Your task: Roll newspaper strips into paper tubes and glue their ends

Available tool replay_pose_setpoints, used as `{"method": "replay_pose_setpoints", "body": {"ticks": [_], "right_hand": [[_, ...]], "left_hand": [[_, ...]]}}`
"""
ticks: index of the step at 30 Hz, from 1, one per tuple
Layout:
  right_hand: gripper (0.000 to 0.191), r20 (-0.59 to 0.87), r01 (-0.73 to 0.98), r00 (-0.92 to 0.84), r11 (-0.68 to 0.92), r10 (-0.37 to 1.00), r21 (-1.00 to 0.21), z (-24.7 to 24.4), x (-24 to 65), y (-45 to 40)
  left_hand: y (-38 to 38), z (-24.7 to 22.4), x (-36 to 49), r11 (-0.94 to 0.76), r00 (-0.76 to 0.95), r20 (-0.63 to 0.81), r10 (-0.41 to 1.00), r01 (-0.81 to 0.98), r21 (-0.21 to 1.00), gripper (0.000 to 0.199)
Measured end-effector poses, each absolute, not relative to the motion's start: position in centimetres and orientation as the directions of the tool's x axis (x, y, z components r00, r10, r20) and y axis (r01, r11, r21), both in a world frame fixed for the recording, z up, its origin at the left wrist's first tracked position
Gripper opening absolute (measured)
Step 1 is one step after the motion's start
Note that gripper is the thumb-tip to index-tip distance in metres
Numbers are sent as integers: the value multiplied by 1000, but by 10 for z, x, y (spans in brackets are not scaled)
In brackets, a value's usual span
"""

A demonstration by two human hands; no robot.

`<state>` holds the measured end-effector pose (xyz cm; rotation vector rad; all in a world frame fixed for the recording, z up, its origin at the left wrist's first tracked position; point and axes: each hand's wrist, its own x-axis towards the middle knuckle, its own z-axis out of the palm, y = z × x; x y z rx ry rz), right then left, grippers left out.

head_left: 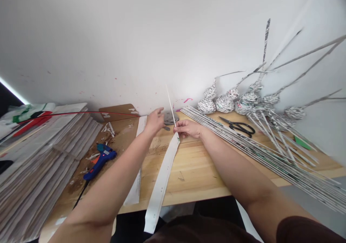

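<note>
My right hand [187, 128] pinches a thin pale stick [171, 104] between thumb and fingers, right where a long white paper strip [163, 180] meets it. From that pinch the strip slants down over the table's front edge. My left hand [155, 121] is a little to the left, fingers apart, holding nothing. Behind the hands a flat grey lump [171, 118] lies by the wall. Under my left forearm rests a stack of white strips [133, 193], partly hidden by the arm.
A blue glue gun [100, 161] and a tall stack of folded paper [54, 163] stand left. To the right lie a bundle of rolled paper sticks [243, 145], black scissors [238, 126] and several woven paper gourd shapes [225, 100]. A brown board [119, 112] leans on the wall.
</note>
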<state>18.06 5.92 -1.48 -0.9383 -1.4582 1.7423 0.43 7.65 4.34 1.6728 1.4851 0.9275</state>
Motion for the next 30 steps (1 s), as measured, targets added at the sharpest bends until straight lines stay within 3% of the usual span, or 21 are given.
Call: {"method": "replay_pose_setpoints", "body": {"ticks": [1,3,7,16,25,30], "right_hand": [[35,-99,-40,-517,-140,850,-989,-14,180,58],[35,-81,-32,-519,-114,851,-993,-12,179,56],[33,-71,7,-579,-82,812,-997,-1,174,46],[29,-71,125,-705,24,705,-992,20,154,26],[29,4,121,-630,103,776,-987,24,157,26],[30,-62,184,-619,67,783,-981,21,159,29]], "left_hand": [[64,44,3,52,102,-85,991,289,956,50],[38,43,3,298,240,-288,927,-8,954,53],[-2,33,3,423,400,-312,862,-226,877,42],[-29,21,-19,419,430,-284,857,-261,870,32],[-12,16,-11,346,485,-244,840,-132,929,28],[-6,7,-11,389,577,-249,778,-131,912,30]]}}
